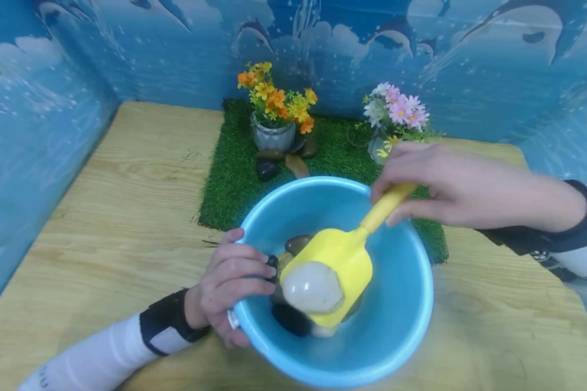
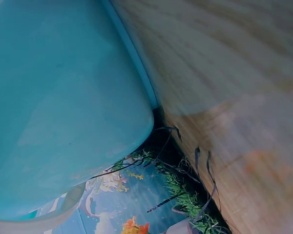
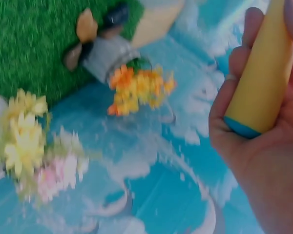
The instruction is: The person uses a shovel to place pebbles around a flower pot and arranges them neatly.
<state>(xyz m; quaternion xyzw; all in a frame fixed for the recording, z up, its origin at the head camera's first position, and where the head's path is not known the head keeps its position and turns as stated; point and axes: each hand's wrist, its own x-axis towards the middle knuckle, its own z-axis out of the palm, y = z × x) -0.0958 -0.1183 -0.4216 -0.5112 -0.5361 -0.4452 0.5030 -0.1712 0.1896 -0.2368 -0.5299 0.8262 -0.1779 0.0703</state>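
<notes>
Stone: a pale, see-through stone (image 1: pixel 313 287) sits on the flat end of the yellow scoop (image 1: pixel 339 260). It is inside the blue bowl (image 1: pixel 406 326), above the other stones.
Scoop: the flat end is over the middle of the bowl. The handle goes up and back, over the far rim of the bowl, to the right hand. So the long line of the scoop runs from the stone up to that hand.
Right hand: the right hand (image 1: pixel 440 182) holds the top of the handle, behind the bowl. Its fingers (image 3: pixel 234 87) are curled round the yellow handle. In the right wrist view the handle has a blue tip.
Left hand: the left hand (image 1: pixel 227 288) is at the near left rim of the bowl. Its fingers (image 1: pixel 247 269) are bent over the rim and hold it. This hand is nearer the stone, just beside it, but does not touch it.
Other stones: dark and brown stones (image 1: pixel 293 317) lie at the bottom of the bowl, under the scoop.
Behind the bowl: a green grass mat (image 1: pixel 235 179) lies just behind the bowl. On it stand a pot of orange flowers (image 1: pixel 276 103) and a pot of pink flowers (image 1: pixel 396 108), with a few loose stones (image 1: pixel 283 160) by the orange ones.
Under the bowl: a wooden worktop (image 1: pixel 127 190). Blue walls with clouds stand round it.
</notes>
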